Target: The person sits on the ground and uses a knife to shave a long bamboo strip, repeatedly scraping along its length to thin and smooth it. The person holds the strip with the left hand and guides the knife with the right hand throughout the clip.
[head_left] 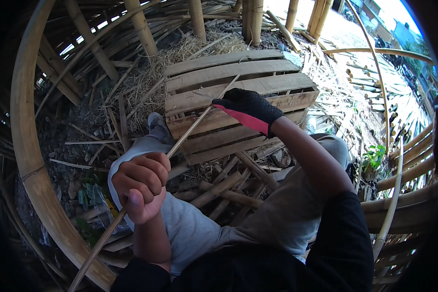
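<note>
A long, thin bamboo strip [192, 130] runs slantwise from the lower left up over a slatted wooden crate [194, 100]. My bare left hand [143, 182] is closed in a fist around it, thumb toward me, above my left thigh. Farther up the strip, my right hand [248, 109], in a black glove with a pink-red side, has its fingers closed at the strip. Its fingertips are partly hidden. A thin sliver shows beside them, and I cannot tell whether it is a shaving or a tool. The strip's far tip sticks out past the glove.
The crate stands between my feet. Bamboo offcuts [228, 192] lie below it, with a heap of shavings [219, 46] behind. A thick curved bamboo pole [31, 146] bends round the left side. Cut poles [365, 80] are stacked at the far right, near a green plant [374, 155].
</note>
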A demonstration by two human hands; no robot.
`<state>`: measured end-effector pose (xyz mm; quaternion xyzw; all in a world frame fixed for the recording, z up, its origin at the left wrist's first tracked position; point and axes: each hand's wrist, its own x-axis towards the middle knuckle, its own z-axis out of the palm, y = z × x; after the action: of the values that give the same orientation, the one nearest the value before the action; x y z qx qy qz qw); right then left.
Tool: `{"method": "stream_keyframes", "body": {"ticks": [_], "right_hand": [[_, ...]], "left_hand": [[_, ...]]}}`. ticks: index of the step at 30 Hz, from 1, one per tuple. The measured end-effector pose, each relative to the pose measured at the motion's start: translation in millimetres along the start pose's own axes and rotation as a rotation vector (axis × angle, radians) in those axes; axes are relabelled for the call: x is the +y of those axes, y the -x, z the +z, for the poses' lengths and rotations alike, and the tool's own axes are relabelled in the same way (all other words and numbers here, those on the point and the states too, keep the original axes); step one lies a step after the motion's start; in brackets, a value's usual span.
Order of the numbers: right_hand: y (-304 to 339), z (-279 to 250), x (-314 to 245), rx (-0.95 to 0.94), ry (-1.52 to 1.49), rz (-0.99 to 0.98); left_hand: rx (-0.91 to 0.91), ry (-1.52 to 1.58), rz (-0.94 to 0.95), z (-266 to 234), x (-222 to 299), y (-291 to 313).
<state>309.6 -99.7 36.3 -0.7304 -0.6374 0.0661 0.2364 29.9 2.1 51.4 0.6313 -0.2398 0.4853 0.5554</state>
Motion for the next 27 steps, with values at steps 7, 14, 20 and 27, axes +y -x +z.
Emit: {"method": "stream_keyframes", "body": {"ticks": [7,14,20,27], "right_hand": [[2,11,8,0.013,-0.082,0.282],[6,42,10,0.129,0.260,-0.054],[5,20,0,-0.005,0.117,0.032],[14,37,-22,0.130,-0.111,0.026]], "left_hand": [[-0.005,0.009,-0.006,1,0,-1],[0.009,0.030,0.004,-1,-1,-1],[-0.013,0.034,0.006,-4,-3,1],[0.082,0.049,-0.004,-5,-1,2]]}}
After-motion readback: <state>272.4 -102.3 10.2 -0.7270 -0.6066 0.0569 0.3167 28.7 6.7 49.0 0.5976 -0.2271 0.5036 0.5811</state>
